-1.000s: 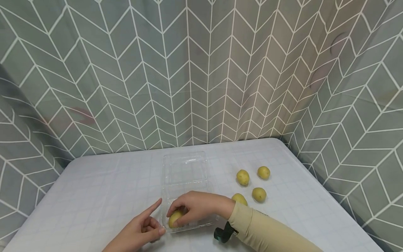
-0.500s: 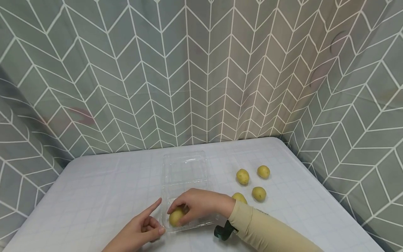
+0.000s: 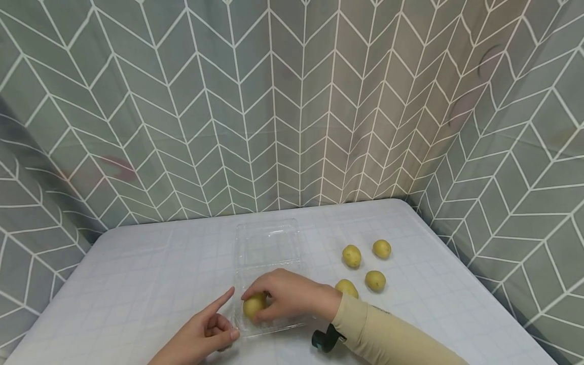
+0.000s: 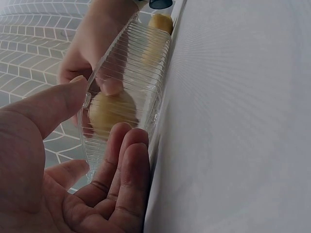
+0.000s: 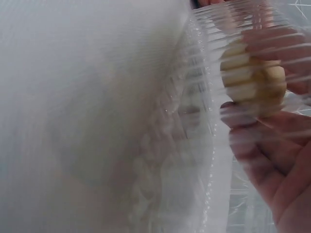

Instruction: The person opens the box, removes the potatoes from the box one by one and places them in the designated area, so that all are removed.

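Observation:
A clear plastic clamshell container (image 3: 268, 246) lies on the table, its lid laid back. Over its base, my right hand (image 3: 292, 295) grips a yellow potato (image 3: 253, 306) between thumb and fingers. Ridged clear plastic stands between the camera and this potato (image 4: 112, 114) in the left wrist view. My left hand (image 3: 203, 329) is at the container's left side, index finger straight and thumb by the front corner. In the left wrist view, its thumb and index meet the rim, while the other fingers bend against the outer wall. Whether the potato touches the container's floor cannot be told.
Several more potatoes (image 3: 352, 256) lie right of the container, one partly behind my right forearm. A black wrist-worn device (image 3: 325, 338) hangs under the right sleeve (image 3: 388, 329). White cloth covers the table (image 3: 150, 274), and a patterned curtain (image 3: 292, 111) stands behind it.
My right hand has shifted slightly toward the back of the container's base, bringing the gripped potato along. The left hand has stayed in place.

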Demonstrator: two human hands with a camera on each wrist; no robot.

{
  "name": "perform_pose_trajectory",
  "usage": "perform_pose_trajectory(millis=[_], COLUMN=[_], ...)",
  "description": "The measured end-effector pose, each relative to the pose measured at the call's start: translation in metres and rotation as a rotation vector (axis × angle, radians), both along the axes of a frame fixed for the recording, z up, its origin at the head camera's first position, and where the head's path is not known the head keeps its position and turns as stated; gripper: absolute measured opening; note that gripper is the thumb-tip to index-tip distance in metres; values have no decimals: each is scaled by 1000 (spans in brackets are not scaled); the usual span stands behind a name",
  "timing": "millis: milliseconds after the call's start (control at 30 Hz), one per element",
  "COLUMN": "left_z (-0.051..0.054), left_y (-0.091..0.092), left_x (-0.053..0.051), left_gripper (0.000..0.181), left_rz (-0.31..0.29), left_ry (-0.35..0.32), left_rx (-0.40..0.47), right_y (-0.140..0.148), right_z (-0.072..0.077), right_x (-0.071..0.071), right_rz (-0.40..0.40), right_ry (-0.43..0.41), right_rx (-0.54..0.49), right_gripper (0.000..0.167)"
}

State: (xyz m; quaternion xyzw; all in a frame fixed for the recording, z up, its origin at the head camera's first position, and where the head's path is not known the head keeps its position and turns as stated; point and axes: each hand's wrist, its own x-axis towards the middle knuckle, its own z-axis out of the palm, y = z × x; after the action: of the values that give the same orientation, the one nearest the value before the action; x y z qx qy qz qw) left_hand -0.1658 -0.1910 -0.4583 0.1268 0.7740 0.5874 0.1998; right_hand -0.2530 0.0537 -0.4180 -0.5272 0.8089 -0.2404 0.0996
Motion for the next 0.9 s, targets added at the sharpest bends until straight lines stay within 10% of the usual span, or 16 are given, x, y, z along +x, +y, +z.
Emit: perform_pose_trajectory(millis=[400, 900], left_z=[0, 0], left_y=[1, 3], left_x=[1, 0], left_gripper=[84, 86], left_rz=[8, 55], left_ry=[3, -40], left_rx=[1, -40], right_y=[17, 55], right_z=[9, 19], right_x=[3, 0], right_rz=[-26, -179], right_ry=[66, -77], right_rx=[-167, -274], right_gripper=[36, 38])
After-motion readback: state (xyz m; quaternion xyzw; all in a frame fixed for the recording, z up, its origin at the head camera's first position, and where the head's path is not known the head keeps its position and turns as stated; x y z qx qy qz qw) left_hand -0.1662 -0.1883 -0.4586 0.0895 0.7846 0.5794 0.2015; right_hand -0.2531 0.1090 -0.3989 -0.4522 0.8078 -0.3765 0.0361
